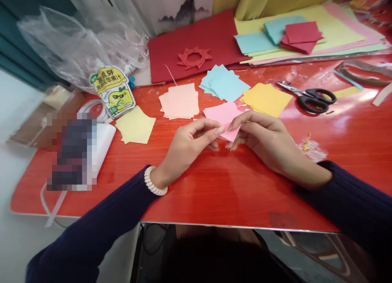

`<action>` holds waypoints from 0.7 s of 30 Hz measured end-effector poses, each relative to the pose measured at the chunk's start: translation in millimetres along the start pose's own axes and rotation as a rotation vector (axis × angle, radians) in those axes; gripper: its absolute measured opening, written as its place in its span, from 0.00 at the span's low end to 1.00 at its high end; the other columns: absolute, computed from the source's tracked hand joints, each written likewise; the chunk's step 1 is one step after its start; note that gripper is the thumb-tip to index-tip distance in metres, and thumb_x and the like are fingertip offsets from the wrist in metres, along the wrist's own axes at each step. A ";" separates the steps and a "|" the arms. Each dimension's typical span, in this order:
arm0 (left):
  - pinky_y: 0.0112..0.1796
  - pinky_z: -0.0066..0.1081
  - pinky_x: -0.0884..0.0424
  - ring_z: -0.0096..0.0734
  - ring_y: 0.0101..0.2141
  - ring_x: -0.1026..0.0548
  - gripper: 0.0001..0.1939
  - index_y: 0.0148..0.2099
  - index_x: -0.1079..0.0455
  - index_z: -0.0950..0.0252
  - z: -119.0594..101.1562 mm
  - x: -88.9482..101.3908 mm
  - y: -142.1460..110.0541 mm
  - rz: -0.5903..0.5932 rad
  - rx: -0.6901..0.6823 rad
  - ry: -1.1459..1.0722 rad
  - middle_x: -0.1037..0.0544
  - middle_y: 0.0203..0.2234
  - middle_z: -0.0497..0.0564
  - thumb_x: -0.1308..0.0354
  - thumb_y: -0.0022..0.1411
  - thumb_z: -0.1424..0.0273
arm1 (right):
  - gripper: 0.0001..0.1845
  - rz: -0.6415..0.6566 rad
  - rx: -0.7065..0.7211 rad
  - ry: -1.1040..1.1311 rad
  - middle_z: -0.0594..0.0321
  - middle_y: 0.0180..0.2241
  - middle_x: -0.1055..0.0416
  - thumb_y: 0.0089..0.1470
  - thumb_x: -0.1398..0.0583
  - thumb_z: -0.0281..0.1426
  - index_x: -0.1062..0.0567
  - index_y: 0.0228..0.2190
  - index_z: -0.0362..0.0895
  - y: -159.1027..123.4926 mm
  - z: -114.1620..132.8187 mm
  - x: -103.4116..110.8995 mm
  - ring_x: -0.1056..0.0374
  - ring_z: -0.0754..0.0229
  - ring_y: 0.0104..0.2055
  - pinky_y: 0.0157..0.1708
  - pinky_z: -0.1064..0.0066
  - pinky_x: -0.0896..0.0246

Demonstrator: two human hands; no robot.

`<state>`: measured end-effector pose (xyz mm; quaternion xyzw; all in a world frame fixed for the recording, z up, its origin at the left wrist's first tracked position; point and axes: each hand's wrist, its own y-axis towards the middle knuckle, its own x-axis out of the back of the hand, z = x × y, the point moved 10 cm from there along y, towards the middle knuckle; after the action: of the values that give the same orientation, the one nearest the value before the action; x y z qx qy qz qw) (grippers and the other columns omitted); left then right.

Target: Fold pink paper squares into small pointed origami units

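My left hand [192,142] and my right hand [263,138] meet over the red table. Pink paper [232,134] shows between their fingertips, and both hands are closed on it with thumb and fingers. Just behind is more pink paper [219,111]; whether it is one with the held piece I cannot tell. Around the hands lie small stacks of square paper: peach [183,101], light blue [225,83] and yellow-orange [266,99]. The fingers hide part of the held paper.
Scissors with black handles [312,100] lie at the right, near paper scraps [315,151]. Pale yellow squares [136,125] and a juice pouch [114,91] are at the left. A folded red paper ring [185,63] rests on red sheets [162,46]. Large coloured sheets [339,25] lie behind.
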<state>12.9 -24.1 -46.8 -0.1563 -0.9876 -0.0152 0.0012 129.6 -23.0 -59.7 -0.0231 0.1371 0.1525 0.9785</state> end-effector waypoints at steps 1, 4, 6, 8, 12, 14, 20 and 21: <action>0.30 0.21 0.27 0.19 0.26 0.27 0.07 0.36 0.28 0.66 0.4 0.3 -0.2 -0.007 0.000 0.027 0.27 0.28 0.46 0.40 0.58 0.67 | 0.10 -0.001 -0.014 0.011 0.67 0.23 0.28 0.56 0.47 0.24 0.27 0.29 0.44 0.4 -0.8 -0.5 0.29 0.67 0.24 0.29 0.73 0.32; 0.31 0.22 0.27 0.19 0.26 0.27 0.08 0.37 0.28 0.65 0.6 2.9 -1.0 -0.029 -0.010 0.070 0.26 0.27 0.46 0.40 0.59 0.66 | 0.10 -0.004 -0.049 0.041 0.65 0.23 0.28 0.57 0.49 0.24 0.28 0.31 0.43 1.3 -3.0 -2.1 0.28 0.65 0.23 0.28 0.71 0.32; 0.32 0.22 0.27 0.20 0.26 0.27 0.07 0.39 0.28 0.64 -0.5 3.8 -1.6 -0.032 -0.028 0.086 0.26 0.27 0.46 0.40 0.59 0.67 | 0.08 -0.001 -0.074 0.052 0.64 0.24 0.28 0.58 0.48 0.28 0.29 0.35 0.43 1.2 -4.8 -3.6 0.28 0.63 0.24 0.27 0.70 0.32; 0.32 0.22 0.27 0.20 0.27 0.26 0.08 0.41 0.28 0.64 -1.8 3.1 -2.1 -0.023 -0.045 0.098 0.26 0.27 0.45 0.40 0.59 0.67 | 0.08 -0.018 -0.080 0.026 0.65 0.26 0.28 0.57 0.44 0.32 0.30 0.39 0.43 0.7 -5.1 -2.8 0.27 0.63 0.24 0.27 0.70 0.31; 0.33 0.22 0.26 0.21 0.27 0.25 0.12 0.45 0.30 0.64 0.9 2.3 -0.9 -0.008 -0.026 0.096 0.26 0.27 0.46 0.41 0.60 0.66 | 0.08 -0.067 -0.051 -0.093 0.68 0.25 0.30 0.55 0.39 0.30 0.29 0.38 0.43 -0.4 -3.0 1.8 0.28 0.65 0.24 0.28 0.73 0.31; 0.31 0.21 0.27 0.20 0.26 0.25 0.12 0.44 0.30 0.66 6.9 4.1 0.7 -0.012 0.028 0.075 0.26 0.27 0.47 0.43 0.61 0.65 | 0.06 -0.073 -0.028 -0.144 0.68 0.22 0.30 0.55 0.40 0.29 0.28 0.37 0.43 -0.1 -1.5 3.3 0.29 0.66 0.24 0.28 0.73 0.31; 0.23 0.19 0.30 0.18 0.20 0.29 0.14 0.34 0.30 0.69 17.2 4.7 2.6 0.029 0.143 0.070 0.26 0.24 0.48 0.45 0.63 0.61 | 0.04 -0.106 0.041 -0.308 0.69 0.20 0.31 0.56 0.40 0.31 0.28 0.36 0.45 -0.1 7.1 7.4 0.30 0.65 0.23 0.27 0.73 0.32; 0.22 0.19 0.31 0.18 0.20 0.29 0.14 0.33 0.30 0.69 17.7 3.6 2.2 0.043 0.155 0.090 0.27 0.23 0.48 0.44 0.62 0.62 | 0.04 -0.107 0.042 -0.338 0.70 0.20 0.32 0.56 0.40 0.31 0.28 0.36 0.45 -0.3 8.1 7.1 0.30 0.65 0.23 0.27 0.73 0.33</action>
<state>10.1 -20.4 -64.4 -0.1762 -0.9811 0.0542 0.0582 138.3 -20.6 -53.9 0.0158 -0.0276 0.0992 0.9946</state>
